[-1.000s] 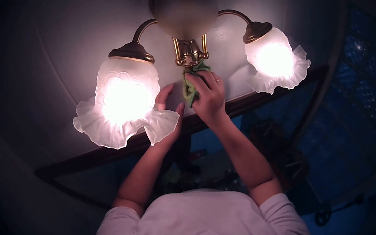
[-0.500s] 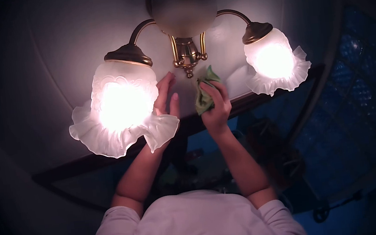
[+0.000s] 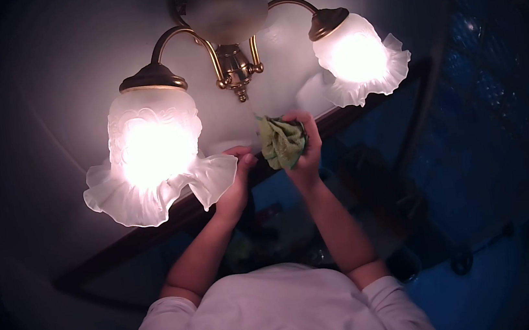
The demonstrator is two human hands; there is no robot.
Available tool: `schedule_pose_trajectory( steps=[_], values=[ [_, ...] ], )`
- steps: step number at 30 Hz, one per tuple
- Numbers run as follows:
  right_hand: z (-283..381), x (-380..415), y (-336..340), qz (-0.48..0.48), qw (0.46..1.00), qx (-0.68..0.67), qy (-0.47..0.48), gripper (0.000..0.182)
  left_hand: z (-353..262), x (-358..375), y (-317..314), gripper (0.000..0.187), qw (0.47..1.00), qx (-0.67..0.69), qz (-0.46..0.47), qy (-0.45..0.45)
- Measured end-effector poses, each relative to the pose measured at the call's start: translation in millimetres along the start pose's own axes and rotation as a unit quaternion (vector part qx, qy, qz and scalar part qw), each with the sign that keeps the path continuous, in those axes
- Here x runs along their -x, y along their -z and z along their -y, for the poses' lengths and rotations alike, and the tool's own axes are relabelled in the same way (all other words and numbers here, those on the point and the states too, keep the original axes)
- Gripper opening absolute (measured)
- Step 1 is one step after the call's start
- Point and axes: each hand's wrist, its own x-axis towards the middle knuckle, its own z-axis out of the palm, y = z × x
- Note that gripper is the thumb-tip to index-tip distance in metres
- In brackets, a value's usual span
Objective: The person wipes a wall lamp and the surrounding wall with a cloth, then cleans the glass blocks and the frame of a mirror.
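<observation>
A crumpled green cloth (image 3: 283, 142) is gripped in my right hand (image 3: 307, 150), below the brass centre of a lamp fixture (image 3: 235, 67). My left hand (image 3: 235, 180) is just left of the cloth, partly behind the frilled rim of the left glass shade (image 3: 156, 141). Its thumb and fingertips are close together near the dark frame edge, and whether anything is between them is too small to tell. The right glass shade (image 3: 360, 59) glows above and to the right of my right hand.
A dark frame (image 3: 130, 245) runs diagonally behind my forearms, with a dim bluish area of unclear objects below it. The pale surface (image 3: 290, 45) lies behind the lamp. A rounded frosted part (image 3: 223, 6) tops the fixture. Both shades are lit.
The lamp has shifted left and slightly up in view. Both hands have come lower relative to it, the cloth now faces the camera more, and my left fingers have drawn in from an extended pose.
</observation>
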Motion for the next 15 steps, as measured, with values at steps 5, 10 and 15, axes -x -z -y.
schedule_pose_trajectory(
  steps=[5, 10, 15],
  values=[
    [5.6, 22.5, -12.0, 0.032, 0.996, -0.080, -0.033, 0.034, 4.6, 13.0, -4.0, 0.040, 0.992, 0.113, 0.035, 0.046],
    [22.5, 10.7, -30.1, 0.034, 0.968, 0.231, 0.091, 0.051, -10.3, 11.9, 1.1, 0.045, 0.966, 0.222, 0.018, 0.134],
    [8.4, -39.1, -35.0, -0.046, 0.952, 0.296, 0.061, 0.050, -4.1, -21.2, 15.2, 0.053, 0.982, 0.180, 0.049, 0.029]
  ],
)
